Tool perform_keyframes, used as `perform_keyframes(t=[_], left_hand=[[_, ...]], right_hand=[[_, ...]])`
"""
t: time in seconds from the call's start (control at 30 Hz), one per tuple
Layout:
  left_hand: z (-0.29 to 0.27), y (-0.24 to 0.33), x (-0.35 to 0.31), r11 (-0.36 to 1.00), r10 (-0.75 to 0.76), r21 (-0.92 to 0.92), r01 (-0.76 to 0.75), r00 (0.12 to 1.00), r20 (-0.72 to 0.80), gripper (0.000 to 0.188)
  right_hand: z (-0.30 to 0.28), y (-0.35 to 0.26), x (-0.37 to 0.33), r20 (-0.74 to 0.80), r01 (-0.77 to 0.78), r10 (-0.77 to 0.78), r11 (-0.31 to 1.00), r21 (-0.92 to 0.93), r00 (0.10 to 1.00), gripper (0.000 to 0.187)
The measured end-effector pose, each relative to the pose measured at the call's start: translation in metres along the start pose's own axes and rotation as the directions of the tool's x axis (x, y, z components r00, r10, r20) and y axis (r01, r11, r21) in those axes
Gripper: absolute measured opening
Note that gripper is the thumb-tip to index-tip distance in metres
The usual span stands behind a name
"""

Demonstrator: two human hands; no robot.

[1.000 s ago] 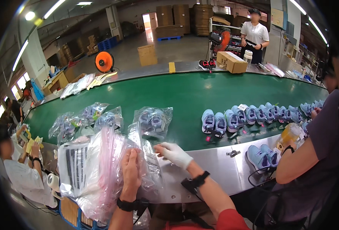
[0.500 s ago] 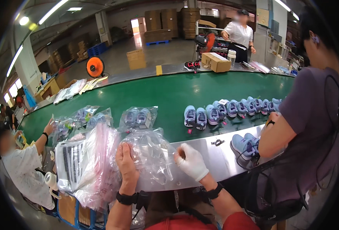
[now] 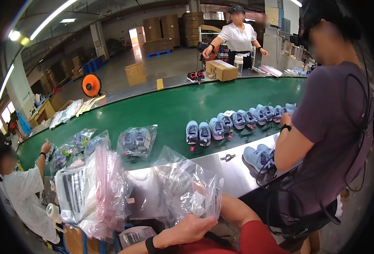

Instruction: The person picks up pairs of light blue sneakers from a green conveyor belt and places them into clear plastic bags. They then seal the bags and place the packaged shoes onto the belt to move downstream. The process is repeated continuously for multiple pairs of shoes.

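A clear plastic bag (image 3: 174, 180) with dark print is spread in front of me, over the near edge of the metal ledge. My left hand (image 3: 190, 230) has its fingers closed on the bag's lower edge. From the right, my right forearm (image 3: 237, 209) reaches to the bag. The right hand is in or behind the plastic, and its fingers cannot be made out. Crinkled whitish material shows through the film there. Left of the bag lies a thick stack of flat plastic bags (image 3: 104, 194), some with pink edges. Beyond it, a bagged pair of blue shoes (image 3: 136, 142) rests on the green belt.
A row of blue shoes (image 3: 217, 128) stands on the green belt (image 3: 165, 103). Another blue pair (image 3: 256, 158) sits on the metal ledge by a co-worker (image 3: 332, 106) close on my right. A second co-worker (image 3: 24, 186) handles bagged shoes at left. A third person (image 3: 237, 38) stands beyond the belt.
The bag has come nearer and right, with its print now facing up. My left hand has moved down and right along it. My white-gloved right hand has gone from plain sight into or behind the plastic.
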State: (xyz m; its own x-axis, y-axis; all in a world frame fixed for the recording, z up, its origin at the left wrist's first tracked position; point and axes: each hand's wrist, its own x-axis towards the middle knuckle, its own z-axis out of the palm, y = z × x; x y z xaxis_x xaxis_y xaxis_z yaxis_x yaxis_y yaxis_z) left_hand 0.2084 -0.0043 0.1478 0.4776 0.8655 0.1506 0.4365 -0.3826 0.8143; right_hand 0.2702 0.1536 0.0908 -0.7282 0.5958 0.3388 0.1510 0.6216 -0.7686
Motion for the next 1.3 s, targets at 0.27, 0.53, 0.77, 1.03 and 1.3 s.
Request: perform_keyframes(t=[0.27, 0.53, 0.77, 1.03, 1.3], left_hand=[[-0.026, -0.027, -0.017, 0.972, -0.135, 0.169, 0.162, 0.978, -0.16, 0.013], [-0.111, -0.065, 0.022, 0.95, -0.064, 0.074, 0.305, 0.419, -0.906, 0.015], [-0.119, -0.064, 0.038, 0.985, -0.101, -0.045, 0.166, 0.35, -0.931, 0.02], [-0.115, -0.065, 0.049, 0.982, -0.157, -0.098, 0.163, 0.408, -0.9, 0.018], [-0.121, -0.064, 0.034, 0.96, -0.256, -0.196, 0.198, 0.354, -0.899, 0.019]], right_hand=[[-0.007, 0.008, 0.013, -0.023, -0.006, 0.004, 0.998, -0.064, 1.0, 0.022], [0.039, 0.011, 0.023, 0.151, 0.127, -0.092, 0.961, -0.247, 0.984, 0.025], [-0.083, -0.024, 0.019, -0.379, -0.105, 0.249, 0.926, 0.362, 0.891, 0.023], [-0.09, 0.094, 0.118, -0.204, -0.461, 0.476, 0.518, -0.721, 0.855, 0.053], [-0.088, 0.121, 0.101, -0.453, -0.529, 0.319, 0.699, -0.48, 0.832, 0.042]])
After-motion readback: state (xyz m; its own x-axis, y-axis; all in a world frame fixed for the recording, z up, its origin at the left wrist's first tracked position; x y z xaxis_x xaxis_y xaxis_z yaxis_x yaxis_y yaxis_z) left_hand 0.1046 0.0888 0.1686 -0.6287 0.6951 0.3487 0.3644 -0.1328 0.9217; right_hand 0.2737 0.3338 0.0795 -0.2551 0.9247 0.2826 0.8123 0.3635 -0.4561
